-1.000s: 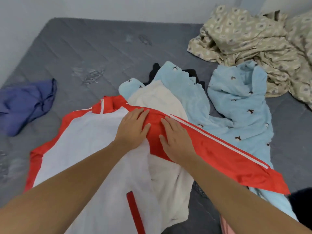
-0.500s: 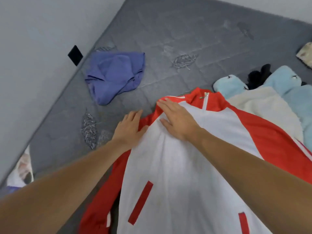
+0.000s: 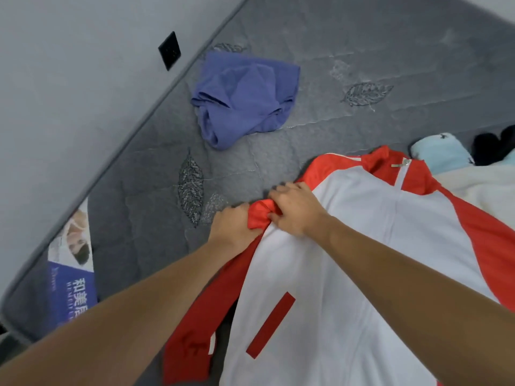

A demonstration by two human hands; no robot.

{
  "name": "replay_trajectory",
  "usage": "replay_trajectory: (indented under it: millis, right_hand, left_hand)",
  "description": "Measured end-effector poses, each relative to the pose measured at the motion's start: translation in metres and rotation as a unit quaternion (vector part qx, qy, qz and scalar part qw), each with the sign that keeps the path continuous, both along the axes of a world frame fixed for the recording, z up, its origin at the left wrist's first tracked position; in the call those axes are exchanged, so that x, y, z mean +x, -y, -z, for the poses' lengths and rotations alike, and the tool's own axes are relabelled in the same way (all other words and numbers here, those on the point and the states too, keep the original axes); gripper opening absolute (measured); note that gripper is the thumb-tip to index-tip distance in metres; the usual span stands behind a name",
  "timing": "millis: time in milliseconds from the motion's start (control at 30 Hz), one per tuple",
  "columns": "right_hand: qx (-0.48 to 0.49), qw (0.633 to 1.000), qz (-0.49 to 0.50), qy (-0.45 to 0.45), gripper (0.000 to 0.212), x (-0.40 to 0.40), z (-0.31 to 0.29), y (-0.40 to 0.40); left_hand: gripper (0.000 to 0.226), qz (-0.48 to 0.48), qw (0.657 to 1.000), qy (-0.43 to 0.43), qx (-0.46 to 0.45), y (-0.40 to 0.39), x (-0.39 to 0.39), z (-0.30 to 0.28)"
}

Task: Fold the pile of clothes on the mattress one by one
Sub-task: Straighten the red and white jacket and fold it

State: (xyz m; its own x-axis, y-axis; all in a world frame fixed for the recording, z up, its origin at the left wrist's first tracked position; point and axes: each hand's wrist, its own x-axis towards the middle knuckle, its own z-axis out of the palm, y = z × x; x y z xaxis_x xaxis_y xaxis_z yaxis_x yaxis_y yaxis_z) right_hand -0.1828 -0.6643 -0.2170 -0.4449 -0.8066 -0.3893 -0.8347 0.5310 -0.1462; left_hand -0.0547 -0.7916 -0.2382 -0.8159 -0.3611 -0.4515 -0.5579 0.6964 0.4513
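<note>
We have the red-and-white track jacket (image 3: 362, 260) face up on the mattress (image 3: 320, 65), collar away from us. Our left hand (image 3: 232, 224) and right hand (image 3: 296, 208), flat on it half a second ago, now clutch its bunched red left shoulder, sleeve trailing towards us.

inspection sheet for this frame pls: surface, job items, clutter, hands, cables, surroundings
Surface: grey quilted mattress with leaf stitching.
Job's things: red and white zip jacket spread front-up; purple garment crumpled apart, beyond it; light blue garment, cream garment and black garment at right.
Clutter: printed label at the mattress edge.
Hands: left hand and right hand both grip bunched red fabric at the jacket's shoulder.
Cables: nothing seen.
Surroundings: grey wall with a black wall plate.
</note>
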Motion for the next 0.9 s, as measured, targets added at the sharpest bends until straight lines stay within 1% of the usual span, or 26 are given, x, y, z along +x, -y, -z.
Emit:
replay_trajectory:
  millis: [67,100,167,200,233,267,300,367,400,433,467,500,533,567,600,633,667,700,733,767,800,833,867,900]
  right_hand:
    - [-0.004,1.000,0.010,0.015,0.029,-0.005,-0.011,0.001]
    - [-0.027,0.999,0.022,0.024,0.025,-0.008,-0.017,0.000]
    - [-0.103,0.993,0.048,0.027,0.023,-0.012,-0.027,-0.001]
    - [-0.136,0.989,0.055,0.019,0.025,-0.013,-0.032,-0.002]
    - [-0.150,0.987,0.054,0.009,0.030,-0.012,-0.035,-0.002]
    - [-0.145,0.988,0.048,0.008,0.037,-0.011,-0.036,-0.003]
    - [-0.125,0.991,0.039,0.019,0.046,-0.009,-0.036,-0.004]
    - [-0.061,0.995,0.029,0.067,0.060,-0.002,-0.031,-0.007]
    - [-0.024,0.996,0.025,0.086,0.062,0.002,-0.027,-0.009]
    - [0.006,0.995,0.023,0.095,0.062,0.005,-0.023,-0.011]
    - [0.014,0.995,0.024,0.095,0.060,0.008,-0.019,-0.013]
    - [0.000,0.996,0.031,0.088,0.055,0.008,-0.017,-0.012]
    - [-0.030,0.996,0.040,0.076,0.048,0.007,-0.015,-0.011]
    - [-0.063,0.994,0.052,0.067,0.042,0.005,-0.014,-0.008]
    - [-0.093,0.991,0.066,0.064,0.037,0.002,-0.013,-0.004]
    - [-0.111,0.988,0.081,0.069,0.035,-0.002,-0.011,0.000]
    - [-0.112,0.986,0.092,0.077,0.039,-0.005,-0.010,0.006]
    - [-0.097,0.987,0.097,0.085,0.048,-0.009,-0.010,0.011]
    - [-0.070,0.990,0.092,0.085,0.056,-0.013,-0.009,0.017]
    - [-0.035,0.993,0.081,0.075,0.059,-0.016,-0.008,0.022]
    - [-0.002,0.996,0.065,0.058,0.055,-0.019,-0.009,0.028]
    - [0.022,0.997,0.050,0.047,0.044,-0.021,-0.010,0.032]
    - [0.029,0.998,0.037,0.042,0.032,-0.023,-0.011,0.036]
    - [0.021,0.998,0.034,0.041,0.023,-0.025,-0.013,0.039]
  left_hand:
    - [0.018,-0.025,0.997,-0.028,0.062,0.007,0.001,-0.009]
    - [0.018,-0.052,0.995,-0.054,0.069,0.013,0.000,-0.013]
    - [0.027,-0.094,0.987,-0.128,0.027,0.028,-0.007,-0.027]
    - [0.032,-0.086,0.982,-0.169,-0.004,0.035,-0.011,-0.036]
    - [0.035,-0.059,0.977,-0.204,-0.030,0.041,-0.013,-0.042]
    - [0.035,-0.023,0.974,-0.223,-0.044,0.044,-0.014,-0.046]
    - [0.031,0.012,0.973,-0.224,-0.048,0.045,-0.013,-0.048]
    - [0.020,0.063,0.980,-0.183,-0.041,0.041,-0.005,-0.042]
    - [0.016,0.076,0.983,-0.164,-0.031,0.040,0.002,-0.038]
    - [0.013,0.078,0.983,-0.163,-0.020,0.038,0.006,-0.032]
    - [0.014,0.064,0.981,-0.180,-0.015,0.037,0.010,-0.026]
    - [0.016,0.032,0.979,-0.201,-0.013,0.036,0.010,-0.021]
    - [0.023,-0.013,0.977,-0.211,-0.010,0.035,0.009,-0.018]
    - [0.034,-0.062,0.979,-0.195,0.001,0.035,0.006,-0.016]
    - [0.048,-0.092,0.984,-0.151,0.009,0.036,0.003,-0.015]
    - [0.062,-0.086,0.992,-0.095,-0.003,0.036,0.001,-0.014]
    - [0.071,-0.054,0.997,-0.042,-0.036,0.037,0.000,-0.012]
    - [0.073,-0.020,0.998,0.002,-0.061,0.038,0.000,-0.011]
    - [0.069,0.003,0.997,0.039,-0.072,0.040,0.001,-0.012]
    - [0.062,0.012,0.996,0.059,-0.067,0.044,0.003,-0.012]
    - [0.050,0.013,0.997,0.051,-0.056,0.048,0.004,-0.012]
    - [0.036,0.011,0.998,0.028,-0.051,0.055,0.004,-0.011]
    - [0.027,0.006,0.998,0.000,-0.062,0.062,0.005,-0.012]
    - [0.026,0.000,0.995,-0.033,-0.091,0.070,0.004,-0.016]
